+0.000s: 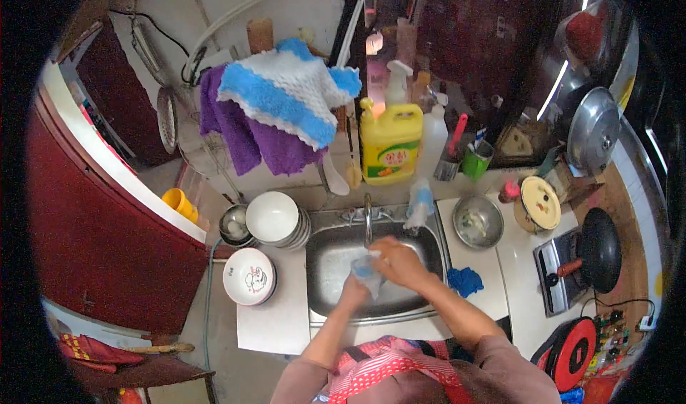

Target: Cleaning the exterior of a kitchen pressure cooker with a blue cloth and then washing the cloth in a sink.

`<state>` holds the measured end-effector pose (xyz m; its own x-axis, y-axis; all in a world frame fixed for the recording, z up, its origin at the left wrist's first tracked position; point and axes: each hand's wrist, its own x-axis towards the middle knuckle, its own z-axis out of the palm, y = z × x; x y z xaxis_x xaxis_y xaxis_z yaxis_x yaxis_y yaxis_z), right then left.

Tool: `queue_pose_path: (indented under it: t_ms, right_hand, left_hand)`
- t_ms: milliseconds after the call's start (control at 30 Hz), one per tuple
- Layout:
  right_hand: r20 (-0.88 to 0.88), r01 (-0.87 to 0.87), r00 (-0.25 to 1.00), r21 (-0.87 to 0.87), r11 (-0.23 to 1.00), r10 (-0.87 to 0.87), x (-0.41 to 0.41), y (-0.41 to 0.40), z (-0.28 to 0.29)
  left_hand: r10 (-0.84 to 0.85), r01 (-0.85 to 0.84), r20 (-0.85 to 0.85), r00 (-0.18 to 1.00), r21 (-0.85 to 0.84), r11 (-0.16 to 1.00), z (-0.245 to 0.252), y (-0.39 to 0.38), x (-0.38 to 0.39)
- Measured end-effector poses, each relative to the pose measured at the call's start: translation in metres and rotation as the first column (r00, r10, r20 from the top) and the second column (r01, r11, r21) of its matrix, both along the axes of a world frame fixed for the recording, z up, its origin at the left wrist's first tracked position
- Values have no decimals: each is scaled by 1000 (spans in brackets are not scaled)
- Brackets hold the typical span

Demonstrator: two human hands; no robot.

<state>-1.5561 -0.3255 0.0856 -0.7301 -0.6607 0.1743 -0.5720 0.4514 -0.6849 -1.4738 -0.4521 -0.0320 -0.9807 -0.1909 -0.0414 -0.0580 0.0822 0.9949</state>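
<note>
Over the stainless steel sink (321, 264), my left hand (356, 292) grips a wet-looking light blue and white cloth (364, 269). My right hand (399, 263) closes on the cloth's upper end, just below the faucet (368, 216). The cloth is blurred and partly hidden by my fingers, so its exact shape is unclear. Another blue and white cloth (420, 203) hangs over the sink's back right corner. To the right of the basin lies a crumpled dark blue cloth (465, 281).
Stacked white bowls (272, 216) and a printed bowl (249, 276) stand left of the sink. Behind it are a yellow detergent jug (391, 144) and a hanging striped towel (289, 90). A metal bowl (477, 221), a lidded enamel pot (537, 203) and a wok (601, 251) occupy the right side.
</note>
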Motion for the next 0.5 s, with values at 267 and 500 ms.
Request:
queue_pose_path:
  t_ms: [267,500]
  right_hand:
    - [25,150,986,-578,802,-167,-110,-32,143]
    - [-85,129,967,-651,748,-241,-156,-68,231]
  left_hand:
    - [9,-10,20,1000,83,996,36,1,-3]
    - [78,-88,77,994,131,988,15,-10,-1]
